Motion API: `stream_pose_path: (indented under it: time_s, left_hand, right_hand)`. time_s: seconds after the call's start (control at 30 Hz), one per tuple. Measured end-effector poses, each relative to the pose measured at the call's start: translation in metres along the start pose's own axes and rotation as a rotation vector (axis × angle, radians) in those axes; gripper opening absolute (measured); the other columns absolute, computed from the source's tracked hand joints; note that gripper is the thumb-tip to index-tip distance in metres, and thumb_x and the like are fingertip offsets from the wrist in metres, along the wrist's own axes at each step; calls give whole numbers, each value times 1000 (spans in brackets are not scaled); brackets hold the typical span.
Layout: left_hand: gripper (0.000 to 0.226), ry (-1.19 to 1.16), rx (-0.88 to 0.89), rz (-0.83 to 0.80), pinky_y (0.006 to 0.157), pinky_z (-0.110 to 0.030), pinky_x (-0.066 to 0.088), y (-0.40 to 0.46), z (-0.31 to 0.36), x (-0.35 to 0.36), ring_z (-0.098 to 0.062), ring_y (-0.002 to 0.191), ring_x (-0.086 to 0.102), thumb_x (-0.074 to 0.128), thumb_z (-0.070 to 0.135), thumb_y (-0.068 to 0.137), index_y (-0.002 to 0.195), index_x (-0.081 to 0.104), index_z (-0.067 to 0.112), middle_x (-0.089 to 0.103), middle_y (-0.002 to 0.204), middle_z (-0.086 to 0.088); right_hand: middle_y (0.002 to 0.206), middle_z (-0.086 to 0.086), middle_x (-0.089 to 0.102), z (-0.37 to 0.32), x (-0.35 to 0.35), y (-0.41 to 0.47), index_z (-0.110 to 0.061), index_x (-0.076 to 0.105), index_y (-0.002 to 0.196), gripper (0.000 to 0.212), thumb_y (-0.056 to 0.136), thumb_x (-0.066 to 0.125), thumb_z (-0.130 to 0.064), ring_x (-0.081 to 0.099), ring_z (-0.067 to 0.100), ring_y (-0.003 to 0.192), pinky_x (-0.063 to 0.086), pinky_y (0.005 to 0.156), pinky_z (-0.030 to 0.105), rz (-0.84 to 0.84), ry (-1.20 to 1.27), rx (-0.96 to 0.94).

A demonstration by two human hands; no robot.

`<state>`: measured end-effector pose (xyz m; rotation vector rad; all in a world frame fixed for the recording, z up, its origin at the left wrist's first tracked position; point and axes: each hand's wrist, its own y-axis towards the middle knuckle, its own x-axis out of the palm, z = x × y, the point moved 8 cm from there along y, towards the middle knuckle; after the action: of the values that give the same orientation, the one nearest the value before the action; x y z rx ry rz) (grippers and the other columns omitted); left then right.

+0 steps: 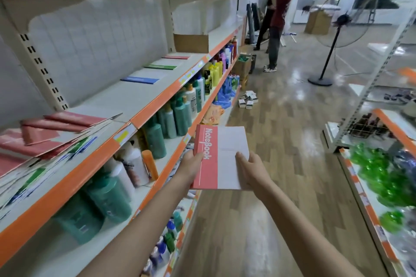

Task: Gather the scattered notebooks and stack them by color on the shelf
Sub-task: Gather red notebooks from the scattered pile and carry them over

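I hold a red-and-white notebook (221,157) out over the aisle, level with the lower shelves. My left hand (191,167) grips its red spine edge and my right hand (249,170) grips its white edge. On the orange-edged shelf (157,105) to my left lies a messy pile of notebooks (45,141), mostly red on top with green and blue ones beneath. Farther along the same shelf lie a blue notebook (140,79), a green notebook (161,67) and a red notebook (176,57), each apart from the others.
A cardboard box (191,42) sits at the shelf's far end. Bottles (180,117) fill the shelves below. A person (275,18) stands down the aisle near a standing fan (335,36). Small boxes (247,100) lie on the floor. Another rack (382,146) stands on the right.
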<state>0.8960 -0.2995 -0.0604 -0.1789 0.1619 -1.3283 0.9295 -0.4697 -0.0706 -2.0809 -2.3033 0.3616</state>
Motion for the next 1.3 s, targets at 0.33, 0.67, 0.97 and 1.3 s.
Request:
stream_pose_path:
  time_s: [0.33, 0.67, 0.97, 1.3]
  left_hand:
    - [18, 62, -28, -66, 55, -25, 51, 118, 9, 47, -16, 66, 69, 44, 18, 98, 102, 62, 17, 71, 83, -2]
    - [24, 64, -27, -89, 58, -24, 54, 232, 32, 122, -15, 64, 67, 42, 13, 99, 86, 61, 21, 69, 80, -3]
    - [16, 83, -68, -56, 76, -37, 54, 322, 39, 182, -26, 79, 67, 44, 16, 99, 102, 59, 11, 68, 96, -13]
    - [17, 100, -97, -76, 68, -29, 52, 417, 51, 225, -26, 80, 65, 41, 15, 100, 101, 58, 11, 67, 97, -13]
  right_hand:
    - [112, 6, 65, -3, -33, 103, -6, 52, 118, 28, 100, 42, -25, 64, 16, 92, 47, 59, 22, 66, 35, 24]
    - [109, -1, 67, -2, -90, 234, -15, 53, 117, 28, 99, 42, -34, 66, 14, 93, 50, 54, 22, 63, 19, 58]
    - [108, 0, 67, -4, -139, 336, -13, 54, 114, 26, 99, 42, -31, 65, 15, 95, 50, 65, 25, 49, -28, 25]
    - [106, -1, 64, -2, -169, 441, -13, 53, 110, 23, 98, 43, -30, 62, 12, 91, 46, 63, 22, 66, -60, 23]
